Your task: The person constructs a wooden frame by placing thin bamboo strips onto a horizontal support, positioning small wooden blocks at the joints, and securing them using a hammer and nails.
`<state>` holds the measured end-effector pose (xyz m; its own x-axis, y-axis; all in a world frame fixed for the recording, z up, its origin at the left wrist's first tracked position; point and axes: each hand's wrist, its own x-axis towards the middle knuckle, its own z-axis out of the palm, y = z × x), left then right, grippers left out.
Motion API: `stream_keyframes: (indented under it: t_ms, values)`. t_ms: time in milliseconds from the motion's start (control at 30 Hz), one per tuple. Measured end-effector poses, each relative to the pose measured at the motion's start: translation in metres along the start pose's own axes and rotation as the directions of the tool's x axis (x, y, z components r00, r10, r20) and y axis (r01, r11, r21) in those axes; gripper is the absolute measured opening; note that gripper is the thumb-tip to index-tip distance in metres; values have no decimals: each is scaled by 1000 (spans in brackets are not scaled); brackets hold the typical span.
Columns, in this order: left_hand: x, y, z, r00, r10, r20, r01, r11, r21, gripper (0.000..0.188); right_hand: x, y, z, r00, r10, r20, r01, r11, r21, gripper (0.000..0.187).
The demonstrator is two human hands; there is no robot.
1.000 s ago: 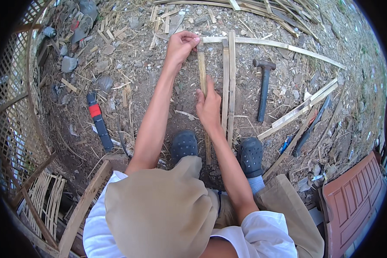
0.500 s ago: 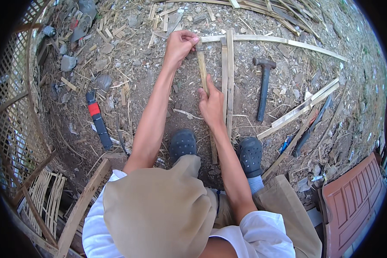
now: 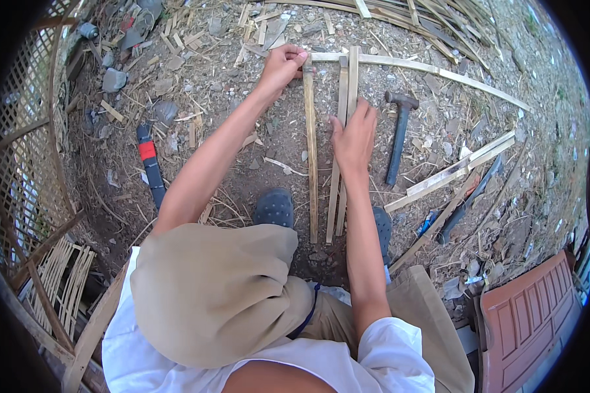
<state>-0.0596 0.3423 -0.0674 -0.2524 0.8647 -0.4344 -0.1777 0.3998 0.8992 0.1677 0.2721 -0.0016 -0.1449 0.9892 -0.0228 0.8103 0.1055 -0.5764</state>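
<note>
My left hand point(image 3: 285, 69) is closed in a pinch at the corner where the top end of an upright wooden strip point(image 3: 311, 157) meets the left end of a long crosswise strip point(image 3: 432, 69). To the right, two more narrow strips, the left one point(image 3: 341, 98) and the right one point(image 3: 354, 78), lie side by side, their top ends at the crosswise strip. My right hand point(image 3: 355, 137) is over these two, thumb apart on their left and fingers stretched forward; its palm hides part of them. A dark hammer point(image 3: 398, 137) lies to its right.
A dark sheath with a red band point(image 3: 148, 152) lies at left. More strips point(image 3: 462, 167) and a dark long-bladed tool point(image 3: 472, 203) lie at right. A strip pile point(image 3: 432, 29) is at the far side. Lattice point(image 3: 23, 144) stands left, a reddish-brown panel point(image 3: 531, 321) lower right.
My right hand has let go of the upright strip and moved right, over the two side-by-side strips. The left hand stays at the corner. The strips' lower ends have shifted slightly.
</note>
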Motion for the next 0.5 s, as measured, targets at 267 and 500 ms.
stream_keyframes:
  t_ms: [267,500]
  values:
    - [7,-4,-14,998,66,20,-64,995,-71,24,-21,10,-36,941,261,215,-300,938,172,52]
    - [3,-27,-10,987,162,-14,-162,985,-61,24,-24,45,-61,937,349,35,-348,917,192,48]
